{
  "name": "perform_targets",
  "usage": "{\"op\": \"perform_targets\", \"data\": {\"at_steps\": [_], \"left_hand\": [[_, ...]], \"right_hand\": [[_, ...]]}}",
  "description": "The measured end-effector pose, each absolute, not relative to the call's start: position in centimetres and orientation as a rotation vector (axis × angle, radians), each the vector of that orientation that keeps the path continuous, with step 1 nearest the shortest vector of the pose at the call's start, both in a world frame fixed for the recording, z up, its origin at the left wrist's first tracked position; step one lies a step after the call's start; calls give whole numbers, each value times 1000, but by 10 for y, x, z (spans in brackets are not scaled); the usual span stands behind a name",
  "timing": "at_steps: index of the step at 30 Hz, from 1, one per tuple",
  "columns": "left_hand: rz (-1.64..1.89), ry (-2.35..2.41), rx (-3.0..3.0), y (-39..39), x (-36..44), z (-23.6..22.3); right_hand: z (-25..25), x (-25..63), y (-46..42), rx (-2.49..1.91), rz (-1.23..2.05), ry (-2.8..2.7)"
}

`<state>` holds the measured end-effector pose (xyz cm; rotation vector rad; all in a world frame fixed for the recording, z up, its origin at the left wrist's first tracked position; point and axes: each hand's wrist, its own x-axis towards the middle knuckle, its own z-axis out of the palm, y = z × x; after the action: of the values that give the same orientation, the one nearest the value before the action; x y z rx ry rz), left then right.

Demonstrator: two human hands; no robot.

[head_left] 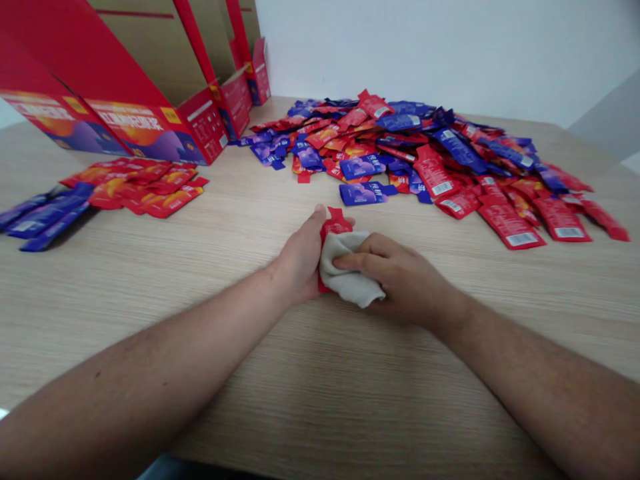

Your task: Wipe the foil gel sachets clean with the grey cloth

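Near the middle of the table, my left hand [303, 260] holds a red sachet [336, 221] with a narrow neck, its top end pointing away from me. My right hand [407, 277] grips a pale grey cloth [345, 270] between thumb and fingers and presses it against the sachet's face. The cloth covers most of the sachet; only its top and a strip along its left edge show. The fingers of my left hand are largely hidden behind the sachet.
A heap of red and blue sachets [395, 143] spreads across the back of the table [250, 347]. Red sachets [145, 183] and blue sachets [50, 213] lie in overlapping rows at left. Several open red cartons [150, 127] stand behind them, near a white wall [425, 53].
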<state>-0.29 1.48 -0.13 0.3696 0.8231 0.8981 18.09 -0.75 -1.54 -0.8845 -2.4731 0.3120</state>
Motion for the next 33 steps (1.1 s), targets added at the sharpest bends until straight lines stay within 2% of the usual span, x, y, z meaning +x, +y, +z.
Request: {"op": "perform_targets", "data": {"at_steps": [3, 8, 12, 17, 21, 33], "left_hand": [[876, 760, 408, 11, 0, -1], [831, 833, 469, 7, 0, -3], [783, 869, 539, 6, -2, -4], [828, 884, 573, 5, -2, -5], [740, 882, 618, 6, -3, -6], [797, 830, 566, 7, -4, -8]], "right_hand": [[-14, 180, -7, -1047, 178, -2321], [-9, 179, -8, -922, 220, -2398], [-9, 181, -4, -1038, 132, -2225], [-8, 182, -3, -936, 172, -2325], [-9, 184, 0, -1033, 110, -2169], [-10, 183, -3, -1018, 200, -2277]]}}
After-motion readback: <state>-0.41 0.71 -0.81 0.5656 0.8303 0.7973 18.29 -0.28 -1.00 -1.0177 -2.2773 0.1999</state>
